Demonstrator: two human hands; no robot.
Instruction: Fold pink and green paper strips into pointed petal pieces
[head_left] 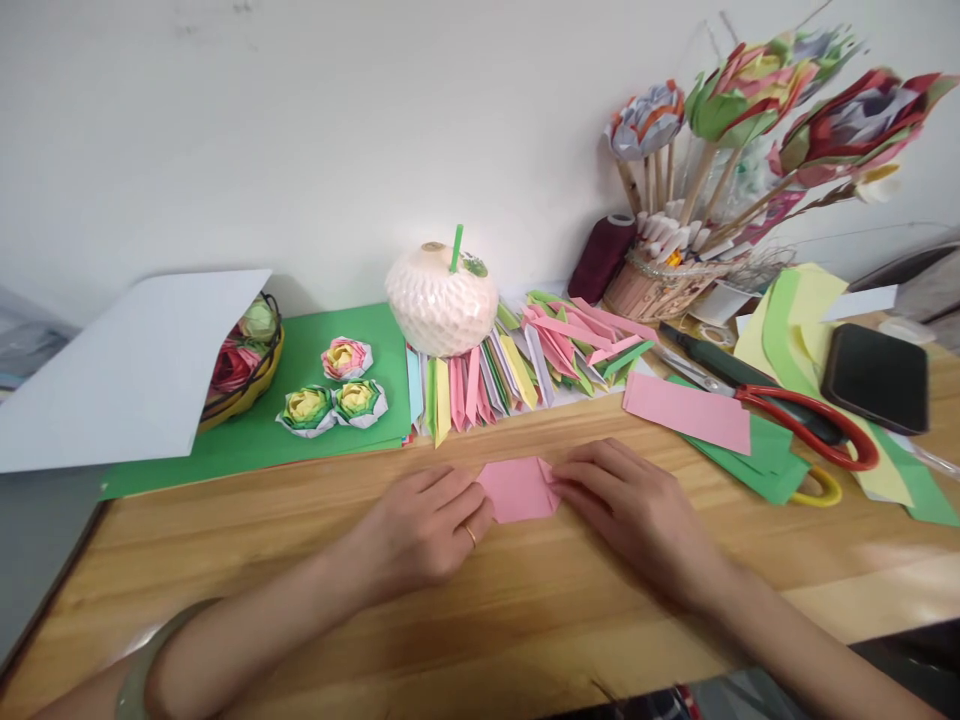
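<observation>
Pink paper, 5 o'clock from white ornament, is pinched at 3 o'clock by right hand, touched at 9 by left hand, closure unclear. Likely light, easily creased; best held by edges.

Your left hand and right hand held the pink paper near the worktop's middle, corners folded!
</observation>
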